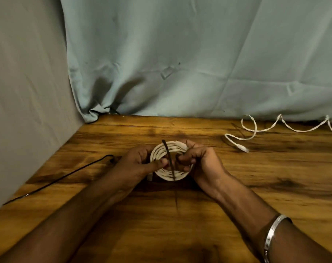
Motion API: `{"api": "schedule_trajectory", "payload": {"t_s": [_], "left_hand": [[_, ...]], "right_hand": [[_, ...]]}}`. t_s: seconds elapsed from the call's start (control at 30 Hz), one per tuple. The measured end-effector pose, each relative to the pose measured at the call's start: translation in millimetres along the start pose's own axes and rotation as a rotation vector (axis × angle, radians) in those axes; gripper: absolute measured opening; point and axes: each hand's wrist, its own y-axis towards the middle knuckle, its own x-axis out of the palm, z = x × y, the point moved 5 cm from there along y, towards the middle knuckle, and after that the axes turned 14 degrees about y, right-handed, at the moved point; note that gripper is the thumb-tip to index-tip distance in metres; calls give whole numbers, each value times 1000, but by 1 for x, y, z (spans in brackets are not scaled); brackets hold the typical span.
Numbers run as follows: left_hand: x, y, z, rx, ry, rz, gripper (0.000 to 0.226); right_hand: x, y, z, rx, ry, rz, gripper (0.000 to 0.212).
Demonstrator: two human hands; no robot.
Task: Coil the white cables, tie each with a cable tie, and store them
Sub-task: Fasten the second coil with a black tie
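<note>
While gripped by both hands, coiled white cable [169, 162], black cable tie [169, 158] across.

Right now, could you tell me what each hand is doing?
Left hand: grips the coiled white cable.
Right hand: fingers curled around the coil, at the black cable tie.
</note>
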Motion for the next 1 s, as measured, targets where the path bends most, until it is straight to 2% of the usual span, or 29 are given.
{"api": "schedule_trajectory", "payload": {"t_s": [0.1, 0.17, 0.23, 0.33, 0.43, 0.6, 0.7, 0.8, 0.87, 0.93, 1.0], "left_hand": [[0, -1, 0, 36, -73, 2, 21], [1, 0, 1, 49, -127, 4, 29], [-1, 2, 0, 55, -154, 32, 32], [-4, 4, -2, 60, -174, 80, 27], [-4, 4, -3, 67, -197, 90, 30], [-1, 5, 3, 91, -319, 124, 38], [-3, 6, 6, 88, -415, 186, 38], [-5, 6, 4, 42, -534, 182, 44], [-7, 6, 3, 28, -556, 190, 40], [-11, 6, 2, 46, -524, 219, 26], [-16, 6, 0, 61, -461, 252, 14]], "right_hand": [[-3, 4, 6, -22, -39, 11, 50], [-3, 5, 8, -36, -47, 13, 65], [-2, 4, 7, -74, -36, -14, 51], [4, -1, 1, -202, -210, -41, 26], [5, -3, -2, -289, -280, 45, 23], [5, -4, -3, -304, -226, 118, 12], [7, -3, -4, -302, -219, 108, 15], [9, -3, -6, -328, -270, 89, 16], [8, -3, -6, -381, -395, 72, 13], [10, -7, -8, -470, -601, 35, 10], [18, -15, -16, -650, -914, -51, 30]]}}
